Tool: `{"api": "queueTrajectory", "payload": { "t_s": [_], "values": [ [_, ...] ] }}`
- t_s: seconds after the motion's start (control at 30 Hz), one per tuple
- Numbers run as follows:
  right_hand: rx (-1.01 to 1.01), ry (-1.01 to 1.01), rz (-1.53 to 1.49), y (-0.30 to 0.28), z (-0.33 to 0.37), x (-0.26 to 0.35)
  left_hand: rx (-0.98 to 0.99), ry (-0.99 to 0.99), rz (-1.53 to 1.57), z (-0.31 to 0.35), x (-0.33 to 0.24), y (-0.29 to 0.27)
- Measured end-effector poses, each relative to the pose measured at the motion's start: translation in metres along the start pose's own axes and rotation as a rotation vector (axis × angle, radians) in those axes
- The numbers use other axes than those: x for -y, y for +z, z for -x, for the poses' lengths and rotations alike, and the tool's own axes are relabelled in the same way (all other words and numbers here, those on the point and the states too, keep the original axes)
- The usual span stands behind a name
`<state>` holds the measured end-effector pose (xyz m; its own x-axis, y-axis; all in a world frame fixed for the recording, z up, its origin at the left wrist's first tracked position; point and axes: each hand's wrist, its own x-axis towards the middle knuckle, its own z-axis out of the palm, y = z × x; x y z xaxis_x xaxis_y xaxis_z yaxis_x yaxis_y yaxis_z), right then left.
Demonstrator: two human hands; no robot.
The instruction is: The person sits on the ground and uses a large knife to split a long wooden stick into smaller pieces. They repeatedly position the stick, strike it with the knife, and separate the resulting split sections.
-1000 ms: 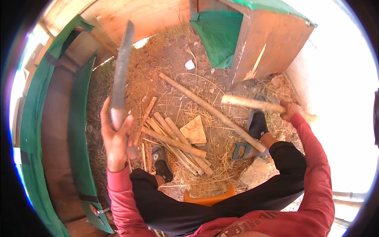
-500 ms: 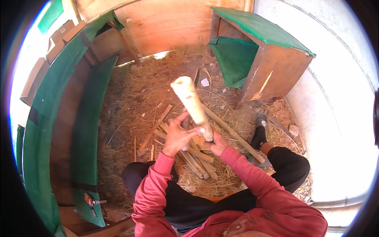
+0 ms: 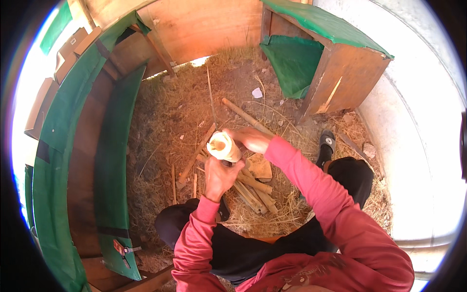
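A thick pale piece of bamboo (image 3: 228, 151) is tipped so that its hollow end faces me. My left hand (image 3: 220, 177) is closed round its lower side, thumb against it. From the right, my right hand (image 3: 253, 140) reaches across the upper side, its fingertips curled at the rim and partly hidden. A long thin strip (image 3: 210, 92) sticks out beyond the bamboo; whether a hand holds it I cannot tell. Split bamboo strips (image 3: 250, 197) lie in a pile just below my hands, beside a flat yellowish block (image 3: 259, 166).
A long pole (image 3: 247, 116) and a shorter stick (image 3: 197, 153) lie on the straw-strewn ground. Green-covered shelving (image 3: 114, 160) runs along the left, with cardboard boxes (image 3: 41, 107) behind it. A wooden stand with a green top (image 3: 335, 24) is at far right. My bent legs flank the pile.
The bamboo has come down from its raised, slanted position, and its hollow end now faces me. My right hand has moved from its lower end up to the rim; my left hand now grips its side.
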<state>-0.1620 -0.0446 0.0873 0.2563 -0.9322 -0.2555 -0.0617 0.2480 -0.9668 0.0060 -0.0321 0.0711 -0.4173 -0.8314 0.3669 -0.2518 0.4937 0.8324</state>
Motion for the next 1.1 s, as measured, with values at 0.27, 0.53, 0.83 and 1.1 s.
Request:
{"api": "queueTrajectory", "payload": {
  "t_s": [0.27,0.53,0.83,1.1],
  "values": [
    [-0.210,-0.132,0.304,-0.020,-0.008,-0.006,0.003,0.121,-0.198,-0.007,-0.007,0.019],
    [-0.509,-0.341,-0.020,-0.039,-0.014,-0.043,0.196,0.113,-0.287,-0.013,-0.008,0.043],
    [-0.959,-0.177,-0.540,-0.100,0.021,0.019,0.151,-0.136,0.383,-0.014,-0.031,0.021],
    [-0.852,-0.492,-0.530,-0.095,0.065,0.022,-0.047,-0.073,0.287,-0.061,0.043,0.032]
  ]
}}
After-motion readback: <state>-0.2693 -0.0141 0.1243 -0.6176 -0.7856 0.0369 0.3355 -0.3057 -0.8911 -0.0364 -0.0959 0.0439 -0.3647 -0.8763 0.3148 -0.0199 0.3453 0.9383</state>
